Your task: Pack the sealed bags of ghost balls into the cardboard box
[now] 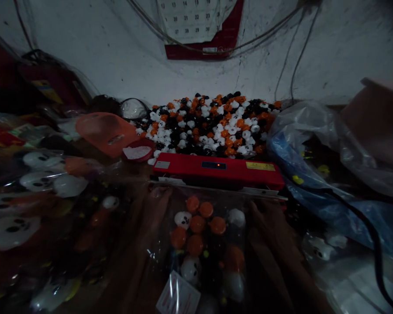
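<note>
So the clear plastic bag (209,248) sits in the lower middle of the frame, stuffed with orange, white and black ball-shaped toys, some of the white ones with ghost faces. Its top edge lies right under the red heat sealer (218,169), which runs across the middle of the frame with a small lit display on top. There's a white label near the bag's bottom corner.

The left hand (150,222) is on the bag's left side and the right hand (271,231) on its right side, both pretty dark and blurry. They look pressed against the bag's edges, but honestly I can't tell whether the fingers are curled shut on the plastic or just lying flat.

Behind the sealer, in the upper middle, there's a big loose pile of toys (209,124) in the same colours. On the left of the frame are more filled bags (36,192) with ghost faces, plus an orange lid-like thing (105,131). On the right, crumpled blue and clear plastic sheeting (314,144) with a black cable (373,235) crossing it. A calendar (196,22) hangs on the wall at the top.
</note>
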Demonstrator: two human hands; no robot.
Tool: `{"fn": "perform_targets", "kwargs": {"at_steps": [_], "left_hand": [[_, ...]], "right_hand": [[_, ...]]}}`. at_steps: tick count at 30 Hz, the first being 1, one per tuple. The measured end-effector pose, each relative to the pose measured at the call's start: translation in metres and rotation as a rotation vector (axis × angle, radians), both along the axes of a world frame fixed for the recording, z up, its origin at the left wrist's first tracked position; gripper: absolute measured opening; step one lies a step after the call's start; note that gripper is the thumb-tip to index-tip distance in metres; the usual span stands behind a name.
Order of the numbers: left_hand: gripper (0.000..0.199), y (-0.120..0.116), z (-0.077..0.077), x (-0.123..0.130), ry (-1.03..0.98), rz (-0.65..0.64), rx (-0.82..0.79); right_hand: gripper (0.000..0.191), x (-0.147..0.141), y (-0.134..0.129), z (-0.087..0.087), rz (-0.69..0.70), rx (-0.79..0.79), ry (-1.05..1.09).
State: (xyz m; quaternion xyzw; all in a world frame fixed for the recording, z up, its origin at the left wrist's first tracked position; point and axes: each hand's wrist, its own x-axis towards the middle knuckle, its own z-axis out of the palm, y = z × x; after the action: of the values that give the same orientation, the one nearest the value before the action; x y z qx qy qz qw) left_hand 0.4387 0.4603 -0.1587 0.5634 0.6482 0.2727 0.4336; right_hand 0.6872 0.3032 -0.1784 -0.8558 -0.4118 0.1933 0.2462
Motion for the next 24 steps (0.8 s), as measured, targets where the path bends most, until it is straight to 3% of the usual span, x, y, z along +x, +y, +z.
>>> {"fn": "perform_targets", "kwargs": {"at_steps": [6, 9, 12, 15, 17, 20, 23, 24], "left_hand": [[0.017, 0.005, -0.009, 0.006, 0.042, 0.094, 0.09], [0.017, 0.007, -0.013, 0.006, -0.016, 0.098, 0.109], [0.016, 0.007, -0.012, 0.006, -0.064, 0.122, 0.139], [0.016, 0.004, -0.013, 0.001, -0.053, 0.162, 0.117], [0.018, 0.0, -0.012, -0.008, 0.0, 0.182, 0.094], [0.022, -0.006, 0.006, -0.02, 0.07, 0.153, 0.19], [0.024, -0.005, 0.051, -0.011, 0.134, -0.001, 0.386], [0.025, -0.001, 0.069, 0.0, 0.191, -0.11, 0.438]], "right_hand": [[0.037, 0.001, 0.003, -0.002, -0.037, 0.02, -0.032], [0.036, -0.003, 0.0, 0.016, -0.02, -0.019, -0.137], [0.035, -0.019, 0.011, 0.045, -0.026, 0.05, -0.374], [0.034, -0.04, 0.043, 0.07, 0.175, 0.128, -0.487], [0.034, -0.052, 0.07, 0.079, 0.353, 0.084, -0.47], [0.036, -0.06, 0.104, 0.079, 0.527, -0.108, -0.405], [0.036, -0.062, 0.118, 0.07, 0.604, -0.236, -0.311], [0.033, -0.062, 0.117, 0.068, 0.61, -0.243, -0.286]]}}
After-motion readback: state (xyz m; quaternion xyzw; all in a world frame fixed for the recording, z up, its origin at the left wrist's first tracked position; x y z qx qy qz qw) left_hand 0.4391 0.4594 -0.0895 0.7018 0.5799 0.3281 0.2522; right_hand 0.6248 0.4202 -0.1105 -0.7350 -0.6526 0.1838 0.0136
